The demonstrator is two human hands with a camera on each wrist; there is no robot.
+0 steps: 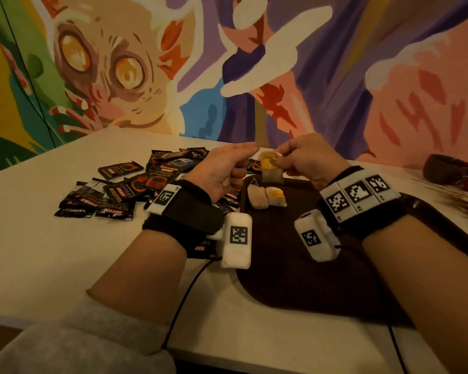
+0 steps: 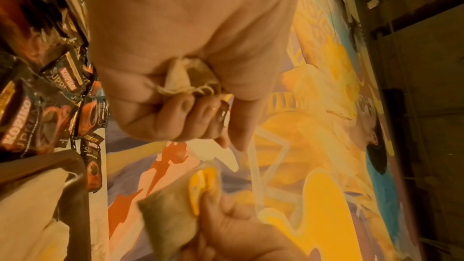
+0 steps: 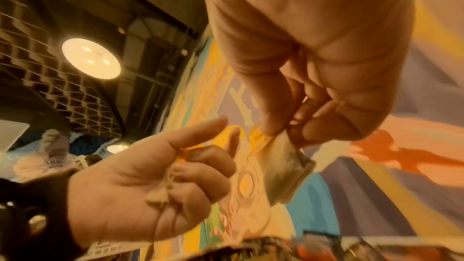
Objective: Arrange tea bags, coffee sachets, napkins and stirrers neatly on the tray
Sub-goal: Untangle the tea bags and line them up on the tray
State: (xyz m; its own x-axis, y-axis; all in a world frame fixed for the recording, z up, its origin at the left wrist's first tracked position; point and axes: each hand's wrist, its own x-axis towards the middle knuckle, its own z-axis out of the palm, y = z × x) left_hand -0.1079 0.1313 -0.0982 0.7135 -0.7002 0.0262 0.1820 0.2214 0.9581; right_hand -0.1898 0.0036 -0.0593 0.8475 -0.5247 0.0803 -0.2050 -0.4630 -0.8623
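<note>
Over the far edge of the dark brown tray [image 1: 295, 265], my right hand [image 1: 277, 158] pinches a tea bag [image 1: 272, 172] by its yellow-tagged top; the bag hangs free. In the right wrist view the same tea bag [image 3: 288, 174] dangles from thumb and fingers. My left hand [image 1: 241, 160] is just left of it, its lower fingers curled round a crumpled tea bag [image 2: 188, 78], index finger extended. Two tea bags [image 1: 266, 197] lie side by side on the tray's far left part. Black coffee sachets [image 1: 135, 184] lie scattered on the white table left of the tray.
A dark bowl [image 1: 446, 168] stands at the back right, with a bundle of thin pale sticks [image 1: 459, 198] in front of it. A painted mural wall rises right behind the table. The near part of the tray is bare. Cables run from both wrist cameras.
</note>
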